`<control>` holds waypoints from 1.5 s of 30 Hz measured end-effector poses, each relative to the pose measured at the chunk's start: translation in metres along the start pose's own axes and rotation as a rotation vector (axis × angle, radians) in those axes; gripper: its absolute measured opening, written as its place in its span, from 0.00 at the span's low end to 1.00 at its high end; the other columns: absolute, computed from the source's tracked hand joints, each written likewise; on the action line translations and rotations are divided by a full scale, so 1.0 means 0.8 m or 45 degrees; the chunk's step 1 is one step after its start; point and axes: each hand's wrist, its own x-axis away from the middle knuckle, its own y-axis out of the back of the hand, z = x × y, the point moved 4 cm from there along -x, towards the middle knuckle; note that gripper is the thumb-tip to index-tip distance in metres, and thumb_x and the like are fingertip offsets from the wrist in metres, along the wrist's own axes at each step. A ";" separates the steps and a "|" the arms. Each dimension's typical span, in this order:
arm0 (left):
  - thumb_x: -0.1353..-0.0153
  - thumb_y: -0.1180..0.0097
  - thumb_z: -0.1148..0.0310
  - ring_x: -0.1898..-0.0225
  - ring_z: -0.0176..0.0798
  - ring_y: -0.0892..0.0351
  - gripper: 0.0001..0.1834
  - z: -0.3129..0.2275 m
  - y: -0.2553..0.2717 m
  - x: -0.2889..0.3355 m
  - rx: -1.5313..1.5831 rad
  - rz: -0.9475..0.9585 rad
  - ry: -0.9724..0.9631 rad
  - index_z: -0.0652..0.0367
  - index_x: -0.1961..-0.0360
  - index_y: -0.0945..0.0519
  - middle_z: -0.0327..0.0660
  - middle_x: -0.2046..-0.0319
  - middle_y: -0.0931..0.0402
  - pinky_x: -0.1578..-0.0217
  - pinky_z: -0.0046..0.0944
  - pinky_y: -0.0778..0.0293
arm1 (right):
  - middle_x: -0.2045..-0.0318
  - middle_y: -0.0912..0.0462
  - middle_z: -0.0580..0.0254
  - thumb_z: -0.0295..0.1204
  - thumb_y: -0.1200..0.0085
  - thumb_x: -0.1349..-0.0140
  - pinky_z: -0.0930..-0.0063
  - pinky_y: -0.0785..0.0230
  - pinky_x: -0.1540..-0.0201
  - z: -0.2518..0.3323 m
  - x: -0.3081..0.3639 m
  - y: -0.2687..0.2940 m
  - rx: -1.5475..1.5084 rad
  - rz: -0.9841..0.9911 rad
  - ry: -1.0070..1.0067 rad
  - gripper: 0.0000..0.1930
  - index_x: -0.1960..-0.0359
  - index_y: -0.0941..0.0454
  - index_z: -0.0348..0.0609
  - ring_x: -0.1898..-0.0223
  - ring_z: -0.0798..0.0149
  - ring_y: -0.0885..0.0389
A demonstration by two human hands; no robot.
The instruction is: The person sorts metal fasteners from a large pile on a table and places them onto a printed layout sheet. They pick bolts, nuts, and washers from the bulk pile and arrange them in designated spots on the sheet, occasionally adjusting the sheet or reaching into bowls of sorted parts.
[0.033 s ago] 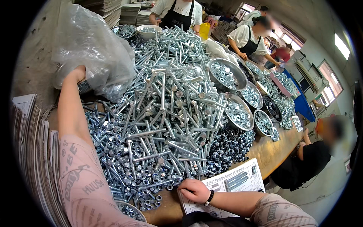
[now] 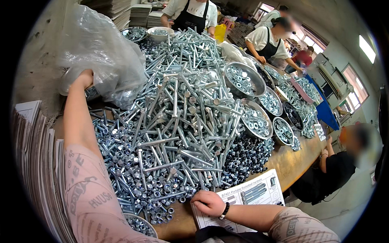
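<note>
My left hand (image 2: 84, 78) reaches to the far left, beside a clear plastic bag (image 2: 103, 52). The bag's folds and the metal bowl (image 2: 90, 93) beneath hide its fingers. My right hand (image 2: 208, 203), with a dark bead bracelet, rests curled at the left edge of a printed sheet (image 2: 253, 198) showing pictures of bolts. Its fingers bend under the palm, so anything inside is hidden. Between my arms lies a big heap of long silver bolts (image 2: 174, 109). Silver nuts (image 2: 154, 190) spread along its near side, and dark nuts (image 2: 247, 158) lie to its right.
Metal bowls of washers (image 2: 256, 121) line the table's right side. A bowl of small hardware (image 2: 139, 224) stands by my left elbow. Stacked cardboard (image 2: 34, 170) rises at the left. Co-workers stand across the table, and a person in black (image 2: 328, 174) sits at the right.
</note>
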 end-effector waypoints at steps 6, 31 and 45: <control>0.56 0.43 0.74 0.65 0.43 0.23 0.17 0.007 0.054 0.078 0.441 -0.528 -0.250 0.65 0.61 0.24 0.48 0.66 0.22 0.63 0.37 0.29 | 0.74 0.24 0.56 0.27 0.51 0.46 0.67 0.32 0.67 -0.002 -0.003 -0.005 0.055 -0.062 0.017 0.05 0.70 0.25 0.40 0.70 0.54 0.25; 0.55 0.36 0.73 0.61 0.35 0.27 0.17 -0.295 0.027 0.661 1.987 0.439 -0.596 0.61 0.63 0.26 0.40 0.63 0.27 0.59 0.32 0.31 | 0.70 0.22 0.56 0.30 0.49 0.45 0.72 0.32 0.62 0.058 0.086 0.030 -0.182 -0.008 0.061 0.08 0.68 0.23 0.39 0.67 0.59 0.24; 0.56 0.40 0.71 0.70 0.36 0.28 0.11 -0.388 -0.092 0.736 0.432 0.360 -0.738 0.57 0.67 0.23 0.37 0.71 0.26 0.62 0.36 0.36 | 0.70 0.22 0.60 0.29 0.48 0.45 0.71 0.32 0.63 0.030 0.358 0.134 -0.212 0.192 -0.097 0.06 0.67 0.23 0.42 0.67 0.59 0.24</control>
